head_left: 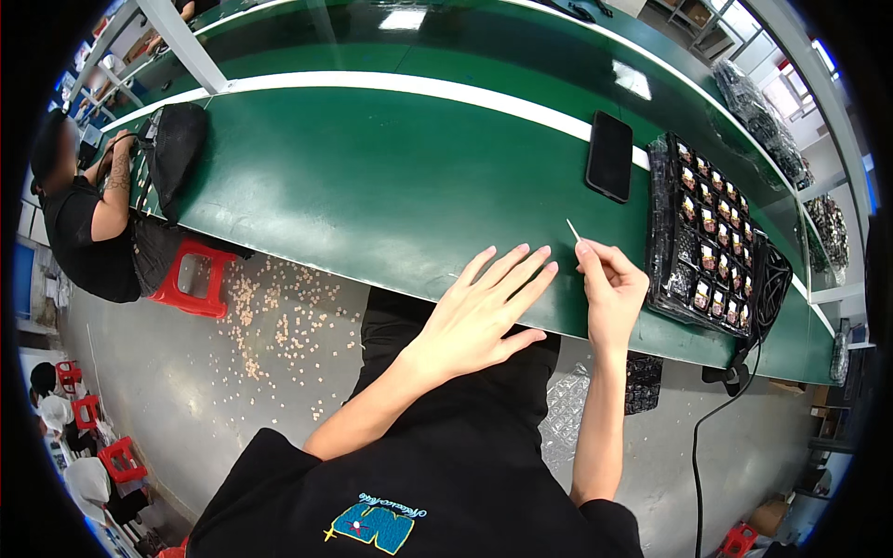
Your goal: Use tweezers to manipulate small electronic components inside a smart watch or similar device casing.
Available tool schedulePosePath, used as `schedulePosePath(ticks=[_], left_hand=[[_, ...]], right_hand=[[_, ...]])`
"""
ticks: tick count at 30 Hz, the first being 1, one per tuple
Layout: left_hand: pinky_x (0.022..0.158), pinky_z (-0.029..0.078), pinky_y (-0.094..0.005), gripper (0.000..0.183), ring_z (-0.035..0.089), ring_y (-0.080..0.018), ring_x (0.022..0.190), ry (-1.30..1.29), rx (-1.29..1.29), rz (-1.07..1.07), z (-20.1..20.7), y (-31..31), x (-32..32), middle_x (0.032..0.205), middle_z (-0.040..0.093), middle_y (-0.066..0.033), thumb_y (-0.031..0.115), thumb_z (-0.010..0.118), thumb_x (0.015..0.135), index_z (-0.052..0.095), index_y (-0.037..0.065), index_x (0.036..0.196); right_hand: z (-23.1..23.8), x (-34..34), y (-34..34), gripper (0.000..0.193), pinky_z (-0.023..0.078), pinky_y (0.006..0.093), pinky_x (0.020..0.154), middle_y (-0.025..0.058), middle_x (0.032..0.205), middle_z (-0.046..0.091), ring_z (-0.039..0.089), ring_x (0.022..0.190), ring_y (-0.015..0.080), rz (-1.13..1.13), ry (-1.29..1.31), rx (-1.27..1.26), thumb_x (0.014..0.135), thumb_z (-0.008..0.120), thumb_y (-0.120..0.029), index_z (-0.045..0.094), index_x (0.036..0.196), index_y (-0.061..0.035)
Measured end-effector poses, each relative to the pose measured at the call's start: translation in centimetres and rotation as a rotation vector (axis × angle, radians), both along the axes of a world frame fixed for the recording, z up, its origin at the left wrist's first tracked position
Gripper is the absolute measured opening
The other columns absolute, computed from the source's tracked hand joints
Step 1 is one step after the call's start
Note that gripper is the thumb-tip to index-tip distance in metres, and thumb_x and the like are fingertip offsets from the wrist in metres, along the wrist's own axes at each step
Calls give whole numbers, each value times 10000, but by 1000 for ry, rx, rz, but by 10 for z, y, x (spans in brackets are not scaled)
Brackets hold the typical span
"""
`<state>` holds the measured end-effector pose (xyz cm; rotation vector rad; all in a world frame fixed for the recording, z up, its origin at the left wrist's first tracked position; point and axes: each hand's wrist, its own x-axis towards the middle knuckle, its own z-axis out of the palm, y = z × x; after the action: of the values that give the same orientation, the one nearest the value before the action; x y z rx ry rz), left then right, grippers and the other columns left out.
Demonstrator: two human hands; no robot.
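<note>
My left hand (488, 312) is spread flat, palm down, at the front edge of the green workbench (372, 177); nothing is in it. Just right of it, my right hand (611, 288) pinches a thin pale stick (572, 229) between thumb and fingers, its tip pointing up and away over the bench. Too little of the stick shows to tell its exact kind. Beyond my right hand lies a black smartphone (609, 156), screen up. To the right stands a black plastic tray (662, 223) with rows of small, dark-and-gold parts in its pockets.
Black cables (772, 288) lie beside the tray, one hanging off the bench. At the far left, a co-worker sits by a black bag (177, 153) and a red stool (195, 276). Small pale scraps (251, 321) litter the floor. Wrapped bundles (763, 121) sit on the back shelf.
</note>
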<state>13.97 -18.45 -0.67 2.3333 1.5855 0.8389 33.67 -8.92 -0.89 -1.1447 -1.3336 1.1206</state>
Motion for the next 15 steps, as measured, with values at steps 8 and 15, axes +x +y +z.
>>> schedulePosePath(ticks=[8, 15], left_hand=[[1203, 503, -517, 484, 628, -281, 1442, 28, 169, -84, -18, -2, -6, 1505, 707, -52, 251, 844, 945, 751, 108, 1398], [1118, 580, -498, 258, 746, -263, 1265, 10, 345, -14, -24, -20, -41, 1275, 820, -54, 115, 860, 885, 843, 79, 1140]], right_hand=[[-3, 11, -21, 158, 466, 180, 696, -25, 916, 692, 627, 792, 20, -132, 39, 20, 1027, 804, -21, 835, 1163, 53], [-3, 4, -20, 150, 373, 189, 643, -59, 859, 593, 521, 734, 4, -47, 29, 65, 1021, 817, -28, 830, 1132, 71]])
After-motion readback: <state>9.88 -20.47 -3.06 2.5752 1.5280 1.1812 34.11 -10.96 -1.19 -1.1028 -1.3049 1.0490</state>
